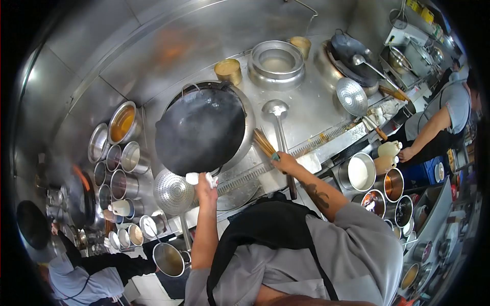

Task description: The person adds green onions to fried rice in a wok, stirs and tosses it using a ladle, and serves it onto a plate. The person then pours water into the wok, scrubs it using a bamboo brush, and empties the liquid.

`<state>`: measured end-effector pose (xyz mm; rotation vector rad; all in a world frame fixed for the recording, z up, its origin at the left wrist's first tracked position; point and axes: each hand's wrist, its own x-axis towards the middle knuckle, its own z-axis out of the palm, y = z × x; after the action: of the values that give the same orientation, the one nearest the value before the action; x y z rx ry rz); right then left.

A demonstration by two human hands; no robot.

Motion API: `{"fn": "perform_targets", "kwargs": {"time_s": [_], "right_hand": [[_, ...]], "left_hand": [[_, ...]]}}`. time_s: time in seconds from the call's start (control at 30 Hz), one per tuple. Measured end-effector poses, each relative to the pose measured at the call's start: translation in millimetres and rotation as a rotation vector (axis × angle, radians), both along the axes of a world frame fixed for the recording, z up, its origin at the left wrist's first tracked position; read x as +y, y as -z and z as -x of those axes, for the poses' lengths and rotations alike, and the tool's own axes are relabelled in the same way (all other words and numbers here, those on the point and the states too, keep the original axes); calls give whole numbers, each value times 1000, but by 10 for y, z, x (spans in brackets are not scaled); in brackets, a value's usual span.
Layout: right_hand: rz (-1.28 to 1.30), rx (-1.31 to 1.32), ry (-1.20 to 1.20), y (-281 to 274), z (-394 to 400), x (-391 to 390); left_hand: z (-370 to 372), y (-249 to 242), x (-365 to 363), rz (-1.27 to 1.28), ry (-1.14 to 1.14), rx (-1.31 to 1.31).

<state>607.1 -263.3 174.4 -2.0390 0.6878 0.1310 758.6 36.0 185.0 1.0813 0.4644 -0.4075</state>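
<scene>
My left hand [206, 189] is closed around a folded white cloth [193, 178] at the near rim of a large black wok [201, 132]. The wok sits over the round burner, with faint steam above its dark inside. In my right hand [287, 163] is a bamboo wok brush [264, 143], its bristles pointing toward the wok and apart from it. A steel ladle [276, 108] lies on the stove top, its handle passing beneath my right hand and wrist. Close to my left hand rests a perforated strainer [173, 191].
Steel pots and a bowl of orange liquid [122, 122] crowd the left. Behind stand a tin [228, 70] and a steel basin [277, 58]. Another wok [352, 56] and strainer [351, 97] are at right, near sauce containers [361, 172]. Co-workers stand on both sides.
</scene>
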Motion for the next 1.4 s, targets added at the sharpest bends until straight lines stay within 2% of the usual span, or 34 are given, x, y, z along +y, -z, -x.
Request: {"fn": "perform_targets", "kwargs": {"time_s": [0.03,0.13,0.2,0.3,0.4,0.57,0.67,0.77,0.8,0.83,0.87,0.9,0.93,1.0,1.03,1.07,1.1,1.17,1.2,1.3,1.4], "right_hand": [[-50,15,18,-7,78,63],[377,-202,-46,294,383,3],[402,-128,-19,275,645,18],[294,-25,-50,540,938,105],[282,-99,6,614,957,173],[188,62,95,477,975,60],[242,38,189,532,1074,-110],[302,-119,268,445,1114,-313],[351,-153,285,412,1082,-425],[165,-167,342,313,1033,-496],[79,-212,388,172,991,-505],[-8,-258,432,20,948,-497],[-96,-303,474,-63,897,-536],[23,-342,416,-72,725,-884],[254,-369,337,122,563,-1217],[343,-391,333,164,380,-1512],[433,-411,328,142,182,-1761],[248,-383,368,-453,-251,-1967],[306,-364,370,-569,-485,-2125],[339,-289,381,-711,-1087,-2545],[300,-65,369,-803,-1544,-2765]], "left_hand": [[-38,25,-52,2,-23,5],[-144,148,-134,50,-36,-50],[-162,141,-206,37,-77,-6],[-174,198,-253,100,-67,-14],[-173,217,-274,132,-57,-19],[-120,106,-311,98,-84,-49],[-135,119,-261,118,-30,9],[-203,208,-41,178,112,125],[-113,-33,-16,132,89,199],[-47,-62,90,172,146,172],[120,-347,151,58,159,153],[130,-97,378,137,241,75],[264,-207,500,120,231,109],[543,-293,848,-4,304,88],[659,-235,1042,-75,340,107],[773,-122,1249,-239,325,159],[937,-303,1268,-211,330,102],[1104,-156,1442,-378,385,111],[1197,-106,1511,-464,408,119],[1457,-180,1440,-1055,676,-6],[1932,687,1986,-1312,733,-173]]}}
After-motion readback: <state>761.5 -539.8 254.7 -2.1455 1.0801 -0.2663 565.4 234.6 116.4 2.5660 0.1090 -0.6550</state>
